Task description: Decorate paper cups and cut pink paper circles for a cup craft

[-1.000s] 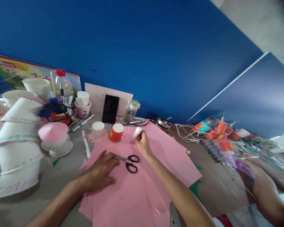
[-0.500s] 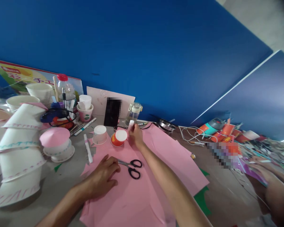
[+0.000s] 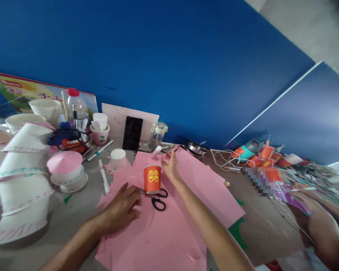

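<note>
My left hand (image 3: 122, 207) rests on the pink paper (image 3: 155, 241), thumb apart and fingers loosely bent. Its fingertips meet the blades of black-handled scissors (image 3: 159, 204). A red paper cup (image 3: 152, 180) with gold characters sits over part of the scissors; whether it stands or lies tipped is hard to tell. Just right of its rim is my right hand (image 3: 171, 169), fingers apart and holding nothing. Behind the cup, a short white stick-shaped tube (image 3: 157, 151) leans or lies on the paper. A white paper cup (image 3: 118, 160) stands to the left.
White markers (image 3: 104, 177), a pink-topped cup piece (image 3: 65, 165) and stacked white paper cones (image 3: 24, 188) lie left. Behind are a phone (image 3: 132, 133) and a glass jar (image 3: 157, 134). Rightward are white cables (image 3: 223, 162), red cups (image 3: 264, 155) and another person's arm (image 3: 323, 222).
The red cup has shifted toward me and turned, now showing its side instead of its white inside. My right hand has let go of the white tube and moved slightly right.
</note>
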A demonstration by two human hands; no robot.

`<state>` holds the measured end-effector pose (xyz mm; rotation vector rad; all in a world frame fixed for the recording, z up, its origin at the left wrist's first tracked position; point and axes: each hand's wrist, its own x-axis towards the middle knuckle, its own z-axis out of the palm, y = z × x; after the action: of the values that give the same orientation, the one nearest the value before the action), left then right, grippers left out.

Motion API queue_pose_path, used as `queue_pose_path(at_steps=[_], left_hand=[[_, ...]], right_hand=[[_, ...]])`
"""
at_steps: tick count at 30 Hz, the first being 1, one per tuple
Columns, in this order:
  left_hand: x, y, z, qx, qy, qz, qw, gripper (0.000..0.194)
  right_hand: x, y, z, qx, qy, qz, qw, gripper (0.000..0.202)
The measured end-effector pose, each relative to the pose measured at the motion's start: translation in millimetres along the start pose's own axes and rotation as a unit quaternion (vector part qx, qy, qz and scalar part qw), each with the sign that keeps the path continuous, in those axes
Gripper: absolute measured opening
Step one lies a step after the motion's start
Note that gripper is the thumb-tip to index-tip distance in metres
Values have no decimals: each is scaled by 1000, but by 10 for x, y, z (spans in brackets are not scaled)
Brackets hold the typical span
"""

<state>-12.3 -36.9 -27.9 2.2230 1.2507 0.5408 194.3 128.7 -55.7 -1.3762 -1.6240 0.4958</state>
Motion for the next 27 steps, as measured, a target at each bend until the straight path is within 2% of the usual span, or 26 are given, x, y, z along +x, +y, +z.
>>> queue_pose_path(at_steps=[3, 5, 11, 15, 19, 23, 27], left_hand=[[10, 3, -4, -1, -6, -15, 1000, 23], [16, 4, -7, 2, -5, -25, 1000, 24], [7, 23, -32, 10, -1, -8, 1000, 30], [-14, 17, -4, 28, 9, -2, 1000, 34], [-7, 28, 22, 31, 1, -13, 999, 25], [9, 72, -25, 15, -14, -9, 1000, 15], [-13, 74, -79, -76, -43, -41, 995, 14]], right_hand=[[-196, 76, -205, 17, 29, -12, 999, 63], [-326, 102, -333, 26, 28, -24, 999, 58], [-647, -12, -622, 32, -35, -67, 997, 31], [-830, -183, -787, 27, -66, -83, 994, 29], [-965, -315, -876, 19, -99, -97, 990, 31], [-1031, -420, -893, 34, -116, -87, 989, 31], [-1052, -582, -954, 79, -161, -50, 983, 28]])
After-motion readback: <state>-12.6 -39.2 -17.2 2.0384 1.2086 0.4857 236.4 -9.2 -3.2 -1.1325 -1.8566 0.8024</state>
